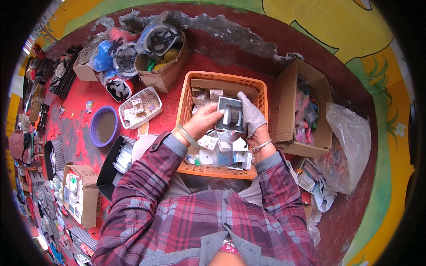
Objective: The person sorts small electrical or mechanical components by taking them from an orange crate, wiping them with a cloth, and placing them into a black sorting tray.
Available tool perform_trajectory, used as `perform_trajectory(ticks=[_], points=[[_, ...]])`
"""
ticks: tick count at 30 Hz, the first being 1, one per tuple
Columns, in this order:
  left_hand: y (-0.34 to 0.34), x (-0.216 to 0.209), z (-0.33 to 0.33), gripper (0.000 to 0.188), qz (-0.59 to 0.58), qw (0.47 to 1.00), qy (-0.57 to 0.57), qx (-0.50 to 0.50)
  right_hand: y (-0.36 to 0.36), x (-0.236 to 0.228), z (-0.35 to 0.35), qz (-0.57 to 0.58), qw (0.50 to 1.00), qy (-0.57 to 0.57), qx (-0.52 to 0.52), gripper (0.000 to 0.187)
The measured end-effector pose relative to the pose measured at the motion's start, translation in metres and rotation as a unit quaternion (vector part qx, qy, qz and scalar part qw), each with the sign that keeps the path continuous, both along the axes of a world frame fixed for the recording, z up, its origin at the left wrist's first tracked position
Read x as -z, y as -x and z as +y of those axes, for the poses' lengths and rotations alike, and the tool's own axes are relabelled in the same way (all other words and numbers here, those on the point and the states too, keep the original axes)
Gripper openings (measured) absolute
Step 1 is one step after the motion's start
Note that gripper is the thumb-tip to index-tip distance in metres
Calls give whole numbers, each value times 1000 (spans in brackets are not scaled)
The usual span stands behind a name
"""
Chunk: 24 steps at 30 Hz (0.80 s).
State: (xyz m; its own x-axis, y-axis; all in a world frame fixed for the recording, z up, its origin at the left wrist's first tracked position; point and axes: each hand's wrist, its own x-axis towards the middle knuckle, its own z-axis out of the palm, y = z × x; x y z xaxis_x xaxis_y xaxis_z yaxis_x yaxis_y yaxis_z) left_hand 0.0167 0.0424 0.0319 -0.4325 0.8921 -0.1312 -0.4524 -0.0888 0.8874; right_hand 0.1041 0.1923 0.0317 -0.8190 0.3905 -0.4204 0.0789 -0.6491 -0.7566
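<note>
Above an orange plastic basket (pixel 213 170), both my hands hold a dark grey, squarish device (pixel 230 116) with a pale edge and a rounded, shiny front. I cannot make out its exact kind. My bare left hand (pixel 203 119), with a pale bangle at the wrist, pinches its left edge with thumb and fingers. My right hand (pixel 254 119) wears a grey glove and grips the right side; a silver bracelet circles that wrist. Under the hands, the basket holds several white switch or socket plates (pixel 207 156), small boxes (pixel 216 94) and a cardboard piece along its far wall.
A cardboard box (pixel 284 106) with bagged items stands right of the basket, beside a clear plastic bag (pixel 350 146). To the left are a white basket (pixel 155 95), a purple basin (pixel 94 133) and a black bin (pixel 106 177). Boxes with bagged helmets (pixel 159 37) stand behind.
</note>
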Motion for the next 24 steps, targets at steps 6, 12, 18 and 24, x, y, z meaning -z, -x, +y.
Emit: perform_trajectory(ticks=[6,12,18,24], points=[[4,-15,-3,25,-7,992,125,23,1,7,3,13,945,-309,-102,36],[4,10,0,24,53,989,127,62,-21,-28,-21,-11,930,-303,-211,35],[4,2,-2,21,36,994,93,38,-16,-36,-7,55,835,-476,-270,34],[16,2,-6,14,27,997,57,-44,-11,-10,5,66,849,-490,-183,35]])
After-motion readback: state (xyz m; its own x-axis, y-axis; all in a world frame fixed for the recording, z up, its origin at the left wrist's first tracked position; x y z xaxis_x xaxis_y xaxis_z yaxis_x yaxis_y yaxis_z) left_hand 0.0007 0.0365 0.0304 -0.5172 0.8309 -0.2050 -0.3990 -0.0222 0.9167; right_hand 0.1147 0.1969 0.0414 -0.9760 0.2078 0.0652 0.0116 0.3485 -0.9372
